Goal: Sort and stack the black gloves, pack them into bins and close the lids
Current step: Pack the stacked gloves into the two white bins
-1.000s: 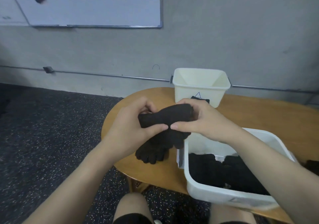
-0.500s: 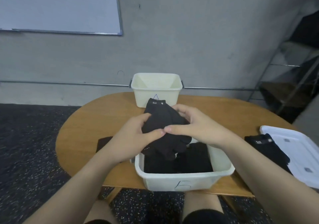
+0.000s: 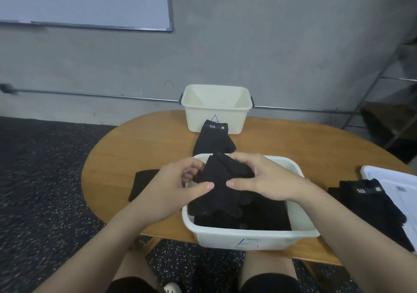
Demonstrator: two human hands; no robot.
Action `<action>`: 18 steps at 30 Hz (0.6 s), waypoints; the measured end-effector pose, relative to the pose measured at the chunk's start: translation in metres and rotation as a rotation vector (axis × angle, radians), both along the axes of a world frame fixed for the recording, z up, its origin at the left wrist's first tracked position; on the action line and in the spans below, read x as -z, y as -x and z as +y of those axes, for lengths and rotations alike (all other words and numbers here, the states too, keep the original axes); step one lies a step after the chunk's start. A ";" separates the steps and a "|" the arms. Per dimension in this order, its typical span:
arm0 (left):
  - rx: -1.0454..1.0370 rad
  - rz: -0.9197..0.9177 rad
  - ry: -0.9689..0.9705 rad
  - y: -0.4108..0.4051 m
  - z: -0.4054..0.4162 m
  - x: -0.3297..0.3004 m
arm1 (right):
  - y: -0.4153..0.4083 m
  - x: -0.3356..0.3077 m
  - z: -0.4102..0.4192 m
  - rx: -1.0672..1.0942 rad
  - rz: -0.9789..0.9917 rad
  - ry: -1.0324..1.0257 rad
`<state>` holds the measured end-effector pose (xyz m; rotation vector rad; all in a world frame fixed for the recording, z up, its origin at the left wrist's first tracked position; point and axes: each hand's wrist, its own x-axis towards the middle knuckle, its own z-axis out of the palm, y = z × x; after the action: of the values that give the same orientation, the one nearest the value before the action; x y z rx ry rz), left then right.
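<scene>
Both hands are holding one black glove (image 3: pixel 222 186) just above the near bin (image 3: pixel 252 236), which is already holding other gloves. The left hand (image 3: pixel 178 191) is pinching its left side and the right hand (image 3: pixel 261 180) is gripping its right side. The glove is looking soft, light and floppy, so I think holding it by two edges is keeping it flat. The bin walls are standing close around it, but there is open room above. Another glove (image 3: pixel 213 139) is lying on the table (image 3: pixel 126 148) before the far bin (image 3: pixel 216 110).
</scene>
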<state>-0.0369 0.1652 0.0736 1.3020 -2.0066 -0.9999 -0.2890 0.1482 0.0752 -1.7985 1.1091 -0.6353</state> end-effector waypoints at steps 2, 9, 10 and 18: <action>-0.022 -0.012 0.006 -0.005 -0.004 0.006 | -0.002 0.005 -0.006 -0.010 0.011 -0.014; -0.051 -0.142 -0.004 -0.014 -0.015 0.025 | 0.000 0.031 -0.032 -0.096 0.216 -0.058; -0.041 -0.143 -0.018 -0.014 -0.016 0.027 | 0.000 0.037 -0.036 -0.103 0.251 -0.062; 0.052 -0.087 -0.108 -0.014 -0.021 0.046 | -0.006 0.069 -0.053 -0.131 0.289 -0.231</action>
<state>-0.0227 0.1438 0.0275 1.3774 -2.0865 -1.1073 -0.2827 0.0953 0.0067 -1.7779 1.1893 -0.1633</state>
